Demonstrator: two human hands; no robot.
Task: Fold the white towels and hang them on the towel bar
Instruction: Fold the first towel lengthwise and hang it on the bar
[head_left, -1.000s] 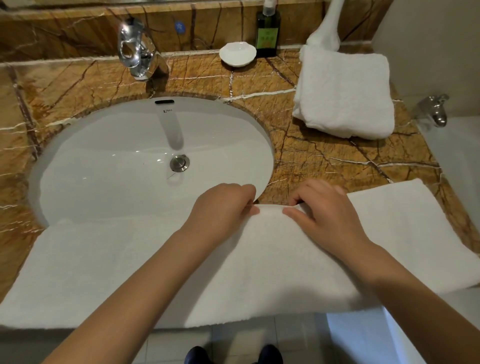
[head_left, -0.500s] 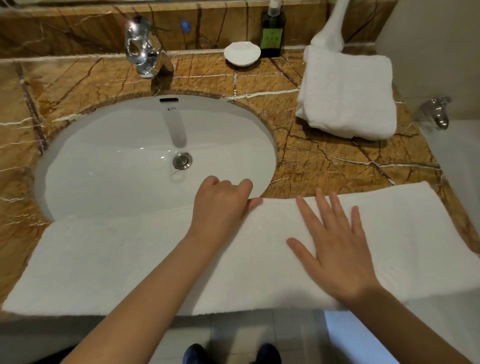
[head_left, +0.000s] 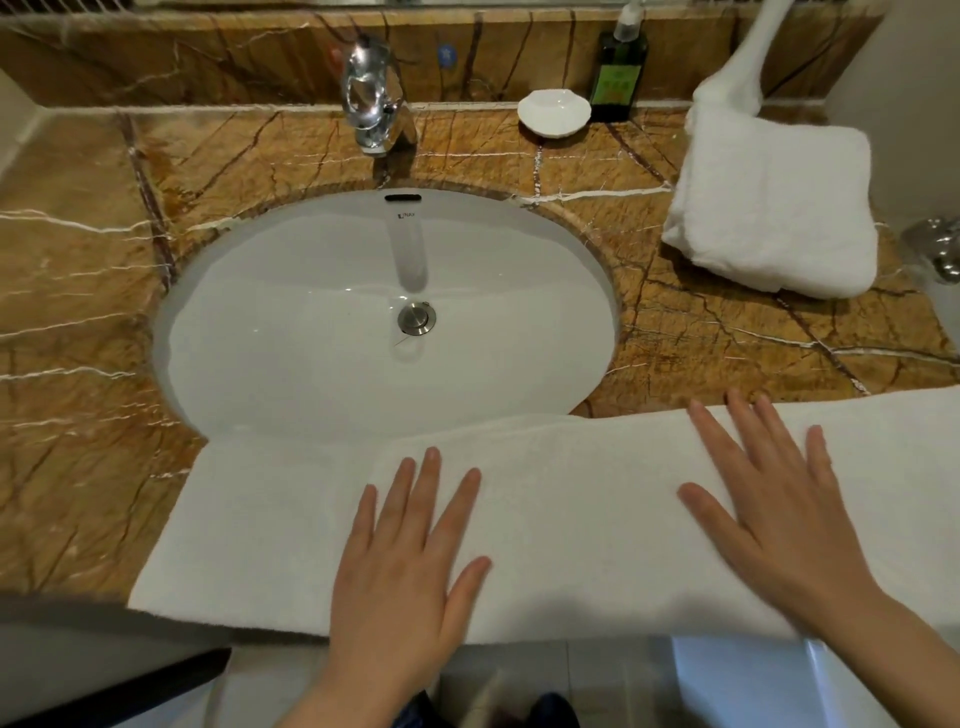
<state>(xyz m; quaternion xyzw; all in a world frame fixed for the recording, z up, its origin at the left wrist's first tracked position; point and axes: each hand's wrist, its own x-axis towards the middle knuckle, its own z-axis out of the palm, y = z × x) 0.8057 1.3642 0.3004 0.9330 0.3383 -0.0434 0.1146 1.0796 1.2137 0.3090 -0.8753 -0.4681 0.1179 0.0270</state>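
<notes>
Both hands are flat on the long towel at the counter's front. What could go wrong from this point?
1. The long towel overlaps the front of the sink; smoothing pressure from the left hand could sag that part into the basin and spoil the fold.
2. Its near edge reaches the front edge of the counter; a stroke toward the body by the right hand might drag it off onto the floor.
</notes>
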